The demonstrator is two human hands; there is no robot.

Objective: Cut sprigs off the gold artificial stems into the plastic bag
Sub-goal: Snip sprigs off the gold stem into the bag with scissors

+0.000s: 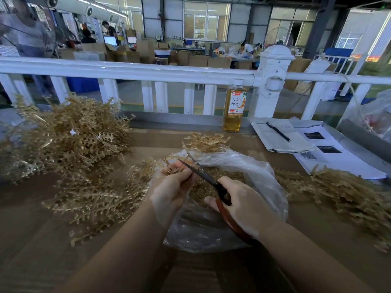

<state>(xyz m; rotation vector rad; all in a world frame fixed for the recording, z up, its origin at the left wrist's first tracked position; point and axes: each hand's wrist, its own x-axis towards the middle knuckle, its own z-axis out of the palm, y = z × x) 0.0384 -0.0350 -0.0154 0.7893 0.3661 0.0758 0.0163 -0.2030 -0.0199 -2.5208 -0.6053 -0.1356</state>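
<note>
Scissors (pixel 208 179) are being gripped by the right hand (pixel 243 205), blades parted over the plastic bag (pixel 262 176) on the table (pixel 42 240). A gold stem (pixel 169 167) is being pinched by the left hand (pixel 171 185); cuts are best being made above the bag's mouth. Uncut stems (pixel 69 136) are being kept beyond.

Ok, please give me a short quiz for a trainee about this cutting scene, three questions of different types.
1. True or false: the right hand holds the scissors.
2. What does the left hand grip? A) a pen B) a gold stem C) a bottle
3. Fill in: the cut sprigs lie inside the plastic ____.

Key: 1 true; 2 B; 3 bag. The pen lies on the papers, and the bottle stands by the white railing.
</note>
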